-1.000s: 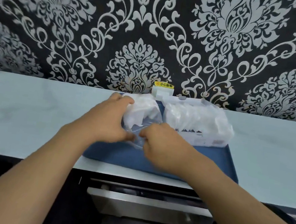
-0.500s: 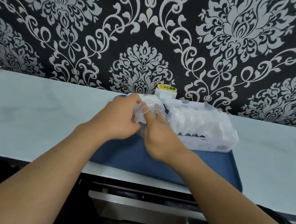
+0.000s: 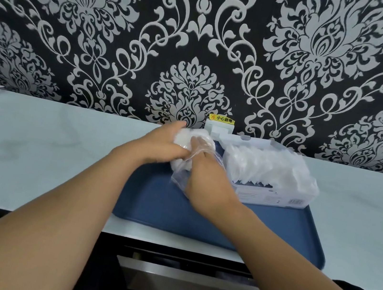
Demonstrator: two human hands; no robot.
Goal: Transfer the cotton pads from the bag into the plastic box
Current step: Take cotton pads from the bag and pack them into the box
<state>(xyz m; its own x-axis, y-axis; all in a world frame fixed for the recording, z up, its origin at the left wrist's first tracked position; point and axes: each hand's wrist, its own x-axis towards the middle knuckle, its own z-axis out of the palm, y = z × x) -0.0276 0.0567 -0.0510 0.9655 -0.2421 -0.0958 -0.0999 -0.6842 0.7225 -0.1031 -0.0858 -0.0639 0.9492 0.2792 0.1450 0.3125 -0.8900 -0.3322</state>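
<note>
**Both hands in the bag, box nearly full**

The left hand (image 3: 160,143) grips the bag (image 3: 181,177) from outside, fingers curled over a white wad of pads (image 3: 182,139) still inside it. The right hand (image 3: 207,181) reaches into the bag's mouth; a finger shows through the clear film, but whether it pinches pads or only film cannot be told. The bag is held just above the far left part of the tray (image 3: 200,211), its loose film trailing down toward the tray's surface.

Just right of the hands, on the far right part of the tray, stands the box (image 3: 275,195), lid open, with a dense row of pads already packed in and heaped to its rim. So most of the job looks done; the wad in the bag seems to be the remainder.

Risks from here, as I judge them:
- The film is slippery and crumpled, so a pull could bring the bag along with the pads.
- Pads are light and loose; a hurried lift could shed some onto the tray or counter (image 3: 46,154).
- The box looks crowded; pressing more in could push seated pads out or stop the lid from closing.
</note>
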